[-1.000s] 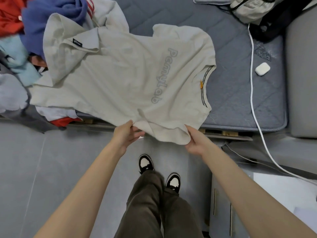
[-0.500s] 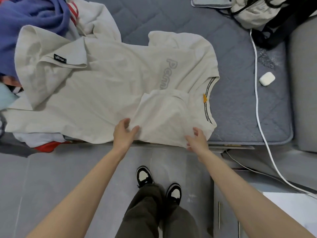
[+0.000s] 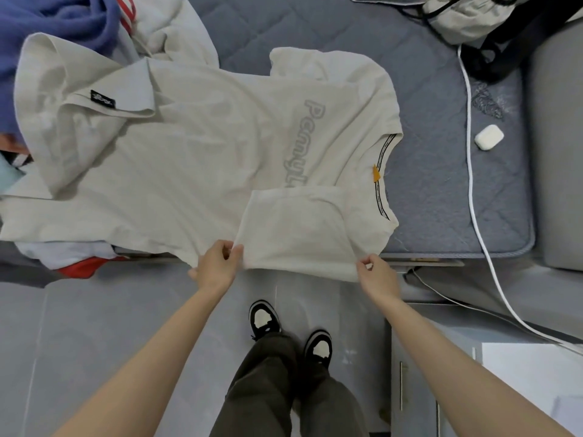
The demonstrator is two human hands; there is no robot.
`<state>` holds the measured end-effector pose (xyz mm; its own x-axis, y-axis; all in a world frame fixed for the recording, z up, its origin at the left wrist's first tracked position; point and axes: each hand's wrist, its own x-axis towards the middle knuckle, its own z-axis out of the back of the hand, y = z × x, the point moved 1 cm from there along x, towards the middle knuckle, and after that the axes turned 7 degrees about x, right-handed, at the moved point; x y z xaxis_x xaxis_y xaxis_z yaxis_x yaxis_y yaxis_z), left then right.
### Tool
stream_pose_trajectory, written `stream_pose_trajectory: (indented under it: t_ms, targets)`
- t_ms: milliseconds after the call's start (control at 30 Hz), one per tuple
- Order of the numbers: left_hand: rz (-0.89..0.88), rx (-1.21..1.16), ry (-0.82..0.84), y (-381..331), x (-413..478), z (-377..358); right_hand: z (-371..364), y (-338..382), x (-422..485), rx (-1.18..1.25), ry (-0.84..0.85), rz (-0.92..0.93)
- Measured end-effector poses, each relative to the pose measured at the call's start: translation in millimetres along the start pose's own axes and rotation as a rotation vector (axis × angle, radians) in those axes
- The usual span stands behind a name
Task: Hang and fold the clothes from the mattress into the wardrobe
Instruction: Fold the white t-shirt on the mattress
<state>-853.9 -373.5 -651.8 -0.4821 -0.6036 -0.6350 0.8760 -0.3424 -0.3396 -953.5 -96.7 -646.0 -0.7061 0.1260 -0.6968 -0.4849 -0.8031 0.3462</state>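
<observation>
Pinching grip — left hand [image 3: 217,266], right hand [image 3: 377,275] — on cream T-shirt [image 3: 195,171] lettered "PemnyL".

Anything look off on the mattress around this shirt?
The beige T-shirt has its hem end flipped over, rumpled on the clothes pile instead of flat. A white cable and earbud case lie on the mattress beside it.

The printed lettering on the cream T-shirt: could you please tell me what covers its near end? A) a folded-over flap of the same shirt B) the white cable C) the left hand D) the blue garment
A: the lettering on the cream T-shirt runs under a flap of the same shirt folded onto the chest, and the left hand and right hand pinch that flap's near edge.
</observation>
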Motion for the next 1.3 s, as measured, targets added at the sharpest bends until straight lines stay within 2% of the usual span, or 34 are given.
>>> stream_pose_trajectory:
  t_ms: [167,267,433,567,667,733,833,933,1067,1300]
  targets:
    - [-0.161,-0.208,0.008,-19.0,8.5,6.2,-5.1,27.2,0.6,0.111,0.039,0.103]
    - [-0.195,-0.271,-0.014,-40.0,18.6,10.5,-5.9,58.8,7.5,0.19,0.044,0.171]
    - [-0.184,-0.274,0.037,-55.9,44.0,6.8,-13.1,92.9,30.9,0.513,0.093,-0.013]
    - [-0.179,-0.263,0.047,-62.7,55.7,2.1,-20.6,99.0,40.9,0.625,0.073,-0.132]
    - [-0.24,-0.261,0.028,-69.4,56.5,2.9,-20.3,96.2,45.4,0.612,-0.005,-0.046]
    - [-0.285,-0.268,0.023,-76.0,55.5,4.6,-14.6,92.3,44.3,0.606,-0.14,0.034]
    - [-0.327,-0.247,0.017,-86.2,57.6,9.1,-6.1,83.4,41.4,0.588,-0.326,0.057]
    - [-0.304,-0.165,0.001,-96.1,67.6,9.4,-0.7,79.1,47.1,0.57,-0.289,0.021]
    - [-0.2,-0.215,-0.063,-104.8,76.0,11.0,7.6,88.2,59.5,0.599,-0.245,0.027]
    - [-0.175,-0.312,-0.083,-167.8,99.4,31.7,43.2,142.5,89.2,0.61,-0.172,0.161]
